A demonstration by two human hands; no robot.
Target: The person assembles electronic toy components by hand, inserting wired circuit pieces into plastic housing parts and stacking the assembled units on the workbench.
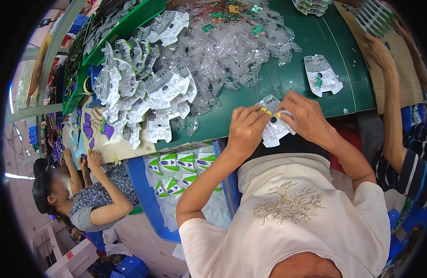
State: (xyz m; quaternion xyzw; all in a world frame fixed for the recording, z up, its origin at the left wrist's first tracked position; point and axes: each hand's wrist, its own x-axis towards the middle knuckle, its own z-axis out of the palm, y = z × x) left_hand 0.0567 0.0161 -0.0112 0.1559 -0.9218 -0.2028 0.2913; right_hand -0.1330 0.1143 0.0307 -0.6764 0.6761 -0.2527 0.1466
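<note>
A white plastic housing (273,134) with a grey upper part and a round dark hole lies at the table's near edge, close to my body. My left hand (247,129) is closed on its left side, thumb and fingers pressed together. From the right, my right hand (307,116) grips the same housing, its fingers bent over the top. Yellow bands show at fingertips of both hands. Whatever small part may sit between the fingertips is hidden. Further right, another white housing (321,76) with a small green circuit board and thin wires lies on the green table.
A heap of white-and-grey housings (144,88) stands left, beside a large pile of transparent plastic parts (227,46). Wired circuit boards lie at the back. A blue crate (153,204) holds green-and-white pieces. Co-workers sit left and right; one holds a grey part (373,18).
</note>
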